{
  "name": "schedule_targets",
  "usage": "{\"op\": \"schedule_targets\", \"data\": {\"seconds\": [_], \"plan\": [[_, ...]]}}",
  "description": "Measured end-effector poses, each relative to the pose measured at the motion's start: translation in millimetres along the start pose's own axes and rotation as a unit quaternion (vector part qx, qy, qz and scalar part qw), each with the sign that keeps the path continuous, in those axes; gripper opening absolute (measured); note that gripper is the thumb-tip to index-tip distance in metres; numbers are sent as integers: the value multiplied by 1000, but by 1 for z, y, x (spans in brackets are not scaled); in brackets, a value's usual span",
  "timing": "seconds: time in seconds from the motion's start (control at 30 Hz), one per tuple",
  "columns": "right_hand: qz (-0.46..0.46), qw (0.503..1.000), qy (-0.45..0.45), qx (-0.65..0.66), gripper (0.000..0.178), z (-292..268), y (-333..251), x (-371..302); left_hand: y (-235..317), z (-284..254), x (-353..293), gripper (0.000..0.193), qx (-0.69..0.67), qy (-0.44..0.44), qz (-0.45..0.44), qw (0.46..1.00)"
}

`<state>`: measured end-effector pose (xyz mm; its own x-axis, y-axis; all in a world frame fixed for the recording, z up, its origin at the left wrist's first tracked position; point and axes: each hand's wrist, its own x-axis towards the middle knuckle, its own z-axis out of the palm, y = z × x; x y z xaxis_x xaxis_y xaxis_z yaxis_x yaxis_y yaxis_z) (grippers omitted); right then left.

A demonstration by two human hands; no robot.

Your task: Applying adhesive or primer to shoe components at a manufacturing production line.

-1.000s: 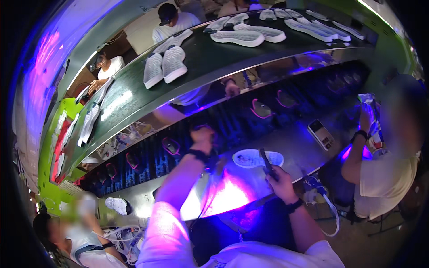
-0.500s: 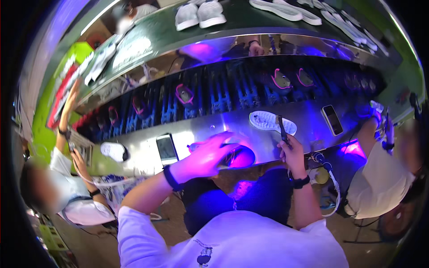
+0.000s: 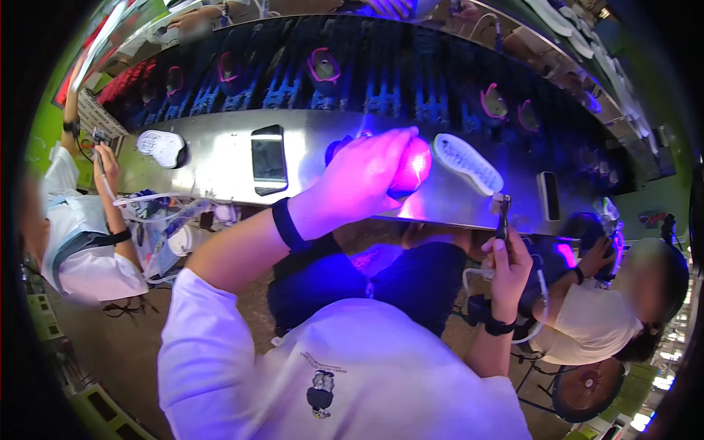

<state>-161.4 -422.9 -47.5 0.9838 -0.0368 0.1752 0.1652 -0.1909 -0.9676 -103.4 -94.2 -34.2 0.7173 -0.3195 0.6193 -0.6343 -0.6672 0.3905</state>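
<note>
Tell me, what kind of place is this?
Most likely a shoe factory line. White shoe soles lie on a long metal bench lit with purple light, and other workers sit close on either side. The person's left hand covers a rounded part while the right hand holds a thin tool.

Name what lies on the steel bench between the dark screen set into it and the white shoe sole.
In the head view, the left hand lies between the dark screen and the white shoe sole, closed over a rounded object lit pink.
</note>
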Motion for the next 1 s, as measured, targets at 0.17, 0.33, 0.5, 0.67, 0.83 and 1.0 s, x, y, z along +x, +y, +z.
{"op": "schedule_targets", "data": {"seconds": [0.17, 0.33, 0.5, 0.67, 0.83, 1.0], "plan": [[0, 998, -54, -19, 38, 35, 30, 14, 20, 7, -60, 93, -54, 81, -44, 994], [-43, 970, -165, -175, 37, 70, 26, 26, 48, 20, -117, 90, 9, 51, -57, 997], [-10, 976, -174, -133, 30, 102, 46, 48, 46, 29, -139, 69, 67, -24, -4, 997], [29, 976, -187, -109, 31, 106, 59, 56, 45, 29, -140, 36, 69, -37, 27, 997], [12, 965, -217, -149, 32, 88, 59, 36, 41, 26, -143, 41, 63, -51, 28, 996], [0, 965, -222, -141, 34, 82, 59, 31, 37, 28, -143, 42, 46, -49, 48, 997]]}}
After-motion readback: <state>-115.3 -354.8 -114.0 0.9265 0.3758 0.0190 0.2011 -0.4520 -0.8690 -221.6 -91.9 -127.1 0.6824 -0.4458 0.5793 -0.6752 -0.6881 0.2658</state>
